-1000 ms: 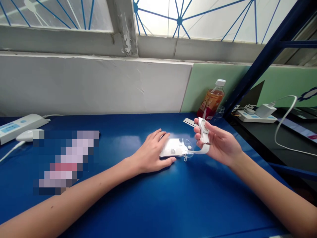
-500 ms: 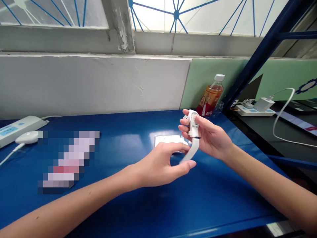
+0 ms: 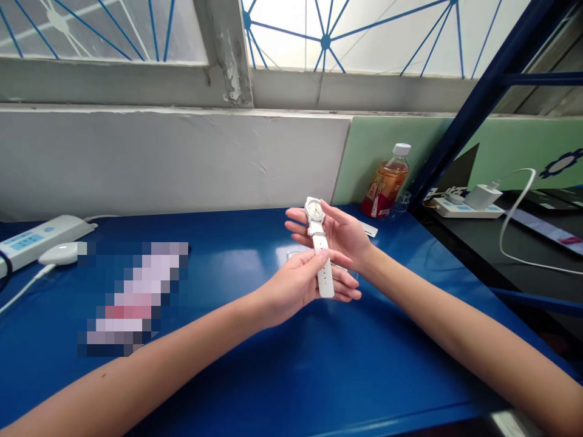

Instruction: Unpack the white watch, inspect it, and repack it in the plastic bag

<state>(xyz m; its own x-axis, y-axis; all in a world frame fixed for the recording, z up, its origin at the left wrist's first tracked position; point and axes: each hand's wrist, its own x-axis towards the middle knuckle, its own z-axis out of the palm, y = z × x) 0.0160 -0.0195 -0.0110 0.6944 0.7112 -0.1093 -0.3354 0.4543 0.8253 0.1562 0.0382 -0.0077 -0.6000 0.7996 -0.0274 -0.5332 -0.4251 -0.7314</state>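
A white wristwatch (image 3: pixel 315 210) with a round pale dial is held up over the table, its strap hanging toward me. My right hand (image 3: pixel 348 235) is closed around the watch's head, thumb along the dial's right edge and fingertips showing past its left side. Lower down, my left hand (image 3: pixel 296 280) pinches the strap, thumb on top and the other fingers extended beneath it. Behind my hands, mostly hidden, lies a flat clear packet (image 3: pixel 290 253) on the table. A white strip (image 3: pixel 370 229) shows just beyond my right wrist.
On the blue table (image 3: pixel 237 382), a white power strip (image 3: pixel 43 240) and a white plug-like piece with a cable (image 3: pixel 61 254) lie at left, near a pixelated patch (image 3: pixel 136 297). A drink bottle (image 3: pixel 387 185) stands back right, before a blue frame post (image 3: pixel 473 115).
Both hands and the watch have moved left. The strap, curved before, is now straighter, with my left thumb pressed on it. The white strip by my right wrist has come into view.
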